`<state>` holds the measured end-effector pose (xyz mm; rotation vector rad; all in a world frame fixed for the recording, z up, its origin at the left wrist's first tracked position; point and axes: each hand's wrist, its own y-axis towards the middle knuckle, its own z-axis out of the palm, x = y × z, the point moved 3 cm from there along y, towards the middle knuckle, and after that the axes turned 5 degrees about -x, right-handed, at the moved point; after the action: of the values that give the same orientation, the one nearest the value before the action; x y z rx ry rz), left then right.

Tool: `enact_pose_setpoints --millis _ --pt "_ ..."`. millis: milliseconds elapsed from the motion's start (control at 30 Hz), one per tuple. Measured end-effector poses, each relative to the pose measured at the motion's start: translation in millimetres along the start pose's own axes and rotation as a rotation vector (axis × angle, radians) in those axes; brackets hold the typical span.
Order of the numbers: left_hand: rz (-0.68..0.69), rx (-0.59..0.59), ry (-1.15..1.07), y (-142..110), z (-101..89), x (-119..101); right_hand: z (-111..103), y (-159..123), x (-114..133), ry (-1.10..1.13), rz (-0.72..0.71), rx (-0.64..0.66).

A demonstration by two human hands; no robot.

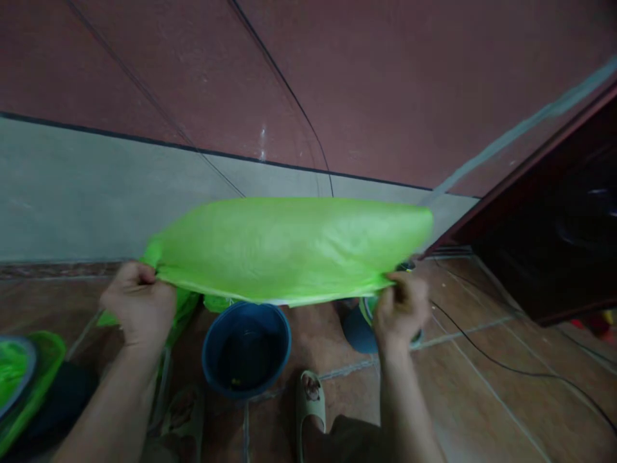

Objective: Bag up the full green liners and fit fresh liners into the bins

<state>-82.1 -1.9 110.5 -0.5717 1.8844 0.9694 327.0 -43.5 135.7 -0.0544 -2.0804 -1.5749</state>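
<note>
A bright green plastic bag (294, 247) is stretched wide between my two hands, puffed out toward the wall. My left hand (139, 296) is closed on its left edge, and my right hand (402, 305) grips the right edge. Below the bag, a blue bucket (284, 360) stands on the tiles between my hands, with a small yellow bit inside. Another blue bucket (357, 331) is partly hidden behind my right hand. More green plastic (183, 315) hangs or lies beneath my left hand; I cannot tell whether it belongs to the same bag.
At the far left stands a dark bucket (62, 392) with a green liner over its grey-blue rim. A black cable (506, 370) runs over the tiled floor (463, 399) on the right. A dark wooden door (554, 212) is at the right. My sandalled feet are below.
</note>
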Motion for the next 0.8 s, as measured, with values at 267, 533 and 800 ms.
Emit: enact_pose_setpoints --millis 267,533,800 --pt "-0.258 0.046 0.121 14 18.6 45 55 -59 -55 -0.156 0.473 0.658" --pt "-1.13 0.391 -0.403 -51 62.1 39 68 -74 -24 0.036 0.477 0.776" --pt "-1.292 0.757 -0.511 -112 92.0 30 84 -112 -1 0.288 0.694 1.168"
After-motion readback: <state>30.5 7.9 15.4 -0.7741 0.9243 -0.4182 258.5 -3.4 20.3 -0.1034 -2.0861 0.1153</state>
